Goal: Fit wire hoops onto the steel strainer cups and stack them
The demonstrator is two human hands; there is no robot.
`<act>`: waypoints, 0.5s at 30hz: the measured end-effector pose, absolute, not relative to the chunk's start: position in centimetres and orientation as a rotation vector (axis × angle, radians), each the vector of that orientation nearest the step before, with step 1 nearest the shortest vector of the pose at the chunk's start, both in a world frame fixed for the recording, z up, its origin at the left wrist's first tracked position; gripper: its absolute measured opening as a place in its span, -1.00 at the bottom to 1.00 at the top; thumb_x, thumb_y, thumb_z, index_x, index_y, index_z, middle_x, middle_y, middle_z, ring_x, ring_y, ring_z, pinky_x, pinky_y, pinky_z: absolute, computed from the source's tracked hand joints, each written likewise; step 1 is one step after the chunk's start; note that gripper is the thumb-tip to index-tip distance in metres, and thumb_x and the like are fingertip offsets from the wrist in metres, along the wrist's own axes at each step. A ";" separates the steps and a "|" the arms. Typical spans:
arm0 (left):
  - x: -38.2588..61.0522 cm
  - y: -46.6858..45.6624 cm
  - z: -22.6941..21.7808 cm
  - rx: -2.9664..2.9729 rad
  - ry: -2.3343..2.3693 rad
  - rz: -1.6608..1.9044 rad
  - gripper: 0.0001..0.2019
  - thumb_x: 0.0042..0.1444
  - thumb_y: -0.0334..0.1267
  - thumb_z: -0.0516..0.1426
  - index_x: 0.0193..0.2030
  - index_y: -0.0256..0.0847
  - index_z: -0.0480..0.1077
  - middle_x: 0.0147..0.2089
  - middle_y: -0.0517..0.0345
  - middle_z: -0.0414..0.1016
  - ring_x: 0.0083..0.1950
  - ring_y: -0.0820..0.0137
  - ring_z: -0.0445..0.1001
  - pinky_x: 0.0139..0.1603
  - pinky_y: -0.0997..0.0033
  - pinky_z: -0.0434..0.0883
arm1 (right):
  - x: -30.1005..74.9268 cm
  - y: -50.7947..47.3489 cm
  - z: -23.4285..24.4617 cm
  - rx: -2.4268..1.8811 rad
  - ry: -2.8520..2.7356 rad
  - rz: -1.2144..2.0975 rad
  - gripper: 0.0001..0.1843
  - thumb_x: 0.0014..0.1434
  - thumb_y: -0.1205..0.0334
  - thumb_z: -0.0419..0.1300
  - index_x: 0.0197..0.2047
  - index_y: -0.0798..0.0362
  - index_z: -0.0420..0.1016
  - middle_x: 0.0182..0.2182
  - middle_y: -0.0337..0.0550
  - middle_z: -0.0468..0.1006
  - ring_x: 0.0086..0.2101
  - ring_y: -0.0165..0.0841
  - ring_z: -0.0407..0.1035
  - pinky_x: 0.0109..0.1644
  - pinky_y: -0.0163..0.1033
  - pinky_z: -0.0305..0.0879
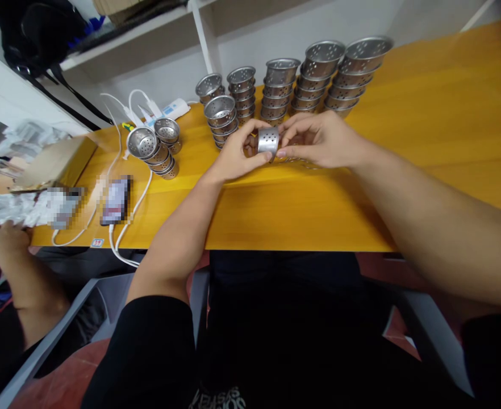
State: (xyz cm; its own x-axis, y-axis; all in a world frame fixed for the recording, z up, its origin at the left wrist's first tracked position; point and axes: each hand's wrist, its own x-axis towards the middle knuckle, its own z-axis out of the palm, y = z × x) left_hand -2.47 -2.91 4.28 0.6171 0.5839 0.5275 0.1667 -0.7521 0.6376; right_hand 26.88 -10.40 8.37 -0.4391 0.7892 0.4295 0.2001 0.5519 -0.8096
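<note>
A small perforated metal cup (268, 140) is held on its side just above the yellow table (425, 125). My left hand (237, 153) grips its left end, thumb and fingers wrapped round it. My right hand (318, 139) pinches its right end with fingertips. Behind the hands stand several stacks of the same metal cups (318, 79), the tallest to the right. A shorter stack (221, 116) stands just left of the hands, and a leaning pile of cups (154, 146) lies further left.
A phone (116, 200) and white cables (125, 233) lie at the table's left front. A power strip (167, 109) sits at the back. Another person's hand (1, 238) holds plastic wrapping (7, 207) at far left. A black bag (37, 34) hangs on the shelf.
</note>
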 end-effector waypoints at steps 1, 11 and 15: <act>-2.5 -2.9 4.3 2.302 0.580 1.024 0.03 0.26 0.79 0.45 0.47 -0.05 0.59 0.35 -0.13 0.81 0.19 0.06 0.86 0.24 -0.02 0.81 | 26.9 -10.5 8.5 -0.813 -1.942 0.865 -0.34 0.15 -0.89 0.69 -0.21 -0.53 0.90 0.25 -0.12 0.87 0.37 0.38 0.64 0.63 0.72 0.53; -3.3 -2.7 4.5 2.266 0.631 0.965 -0.06 0.37 0.88 0.27 0.16 -0.06 0.70 -0.06 0.07 0.72 -0.03 0.07 0.80 0.11 -0.10 0.77 | 28.5 -9.9 8.2 -0.817 -1.912 0.963 -0.26 0.16 -0.75 0.81 -0.19 -0.27 0.86 0.29 0.09 0.82 0.28 0.33 0.66 0.55 0.62 0.57; -2.7 -4.9 6.4 2.371 0.741 0.980 -0.06 0.35 0.83 0.35 0.35 -0.01 0.67 0.03 0.00 0.77 0.12 -0.03 0.84 0.27 -0.18 0.79 | 29.3 -8.3 6.4 -0.992 -2.041 0.686 -0.29 0.32 -0.71 0.71 -0.18 -0.22 0.80 0.15 0.25 0.78 0.33 0.41 0.58 0.62 0.63 0.45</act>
